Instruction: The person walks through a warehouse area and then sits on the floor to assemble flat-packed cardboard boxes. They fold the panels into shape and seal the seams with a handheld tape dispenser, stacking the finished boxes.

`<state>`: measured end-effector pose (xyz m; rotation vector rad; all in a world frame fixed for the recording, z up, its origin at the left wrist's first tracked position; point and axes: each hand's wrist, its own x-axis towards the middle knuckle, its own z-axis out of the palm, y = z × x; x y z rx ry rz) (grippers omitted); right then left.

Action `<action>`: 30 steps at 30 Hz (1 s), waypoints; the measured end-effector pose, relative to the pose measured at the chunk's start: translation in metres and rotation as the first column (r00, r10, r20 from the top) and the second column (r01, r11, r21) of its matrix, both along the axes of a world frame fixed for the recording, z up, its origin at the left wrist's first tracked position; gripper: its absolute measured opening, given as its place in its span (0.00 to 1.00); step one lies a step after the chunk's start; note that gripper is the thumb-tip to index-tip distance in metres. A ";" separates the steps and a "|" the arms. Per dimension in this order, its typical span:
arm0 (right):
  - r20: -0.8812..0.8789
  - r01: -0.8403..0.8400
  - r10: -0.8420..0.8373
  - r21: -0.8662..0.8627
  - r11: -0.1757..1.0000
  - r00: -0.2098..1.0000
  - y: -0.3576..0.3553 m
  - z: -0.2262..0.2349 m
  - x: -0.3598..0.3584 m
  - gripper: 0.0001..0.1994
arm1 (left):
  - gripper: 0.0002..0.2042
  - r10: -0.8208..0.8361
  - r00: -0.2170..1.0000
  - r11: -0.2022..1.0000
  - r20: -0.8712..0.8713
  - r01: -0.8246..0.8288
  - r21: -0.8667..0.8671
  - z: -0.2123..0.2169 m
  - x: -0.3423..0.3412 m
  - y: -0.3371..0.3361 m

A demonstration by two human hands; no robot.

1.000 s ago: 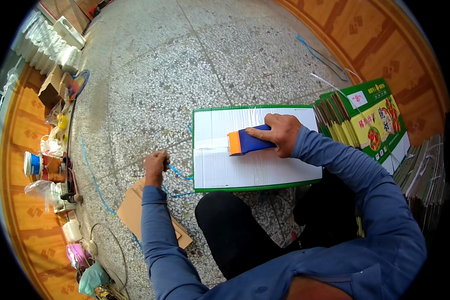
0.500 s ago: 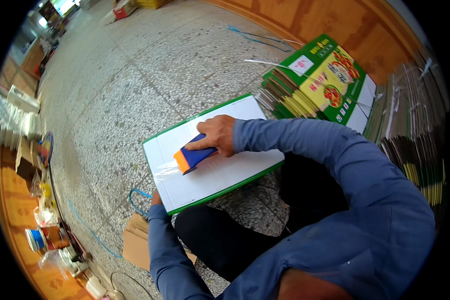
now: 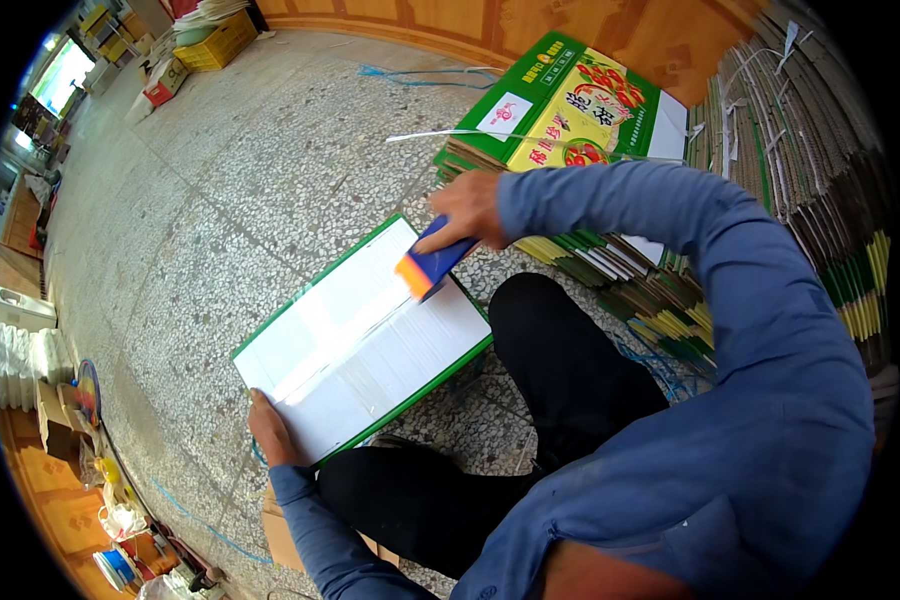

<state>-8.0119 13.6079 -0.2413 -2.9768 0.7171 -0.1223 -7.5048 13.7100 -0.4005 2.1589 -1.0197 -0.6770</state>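
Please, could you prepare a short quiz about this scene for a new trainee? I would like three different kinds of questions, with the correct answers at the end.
1. Which hand is holding the blue-and-orange tape dispenser?
2. True or false: the left hand is clear of the white-faced box.
3. Which colour runs along the border of the box's white face?
A) Red
B) Green
C) Black

Key:
1. The right hand.
2. False; it is at the box's near left corner, touching it.
3. B
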 end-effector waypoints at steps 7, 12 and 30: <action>-0.291 0.091 -0.111 -0.081 0.993 0.950 0.014 0.001 -0.149 0.33 | 0.30 -0.045 0.983 0.999 -0.178 0.042 -0.020 0.007 -0.002 -0.001; -0.339 0.075 -0.098 -0.079 0.994 0.936 0.002 -0.068 -0.102 0.24 | 0.30 -0.020 0.977 1.000 -0.214 0.016 -0.019 -0.006 0.009 -0.004; -0.259 0.754 -0.714 0.106 0.648 0.650 -0.077 -0.192 0.066 0.14 | 0.25 -0.185 0.466 0.979 -0.865 0.015 -0.201 0.045 0.019 -0.020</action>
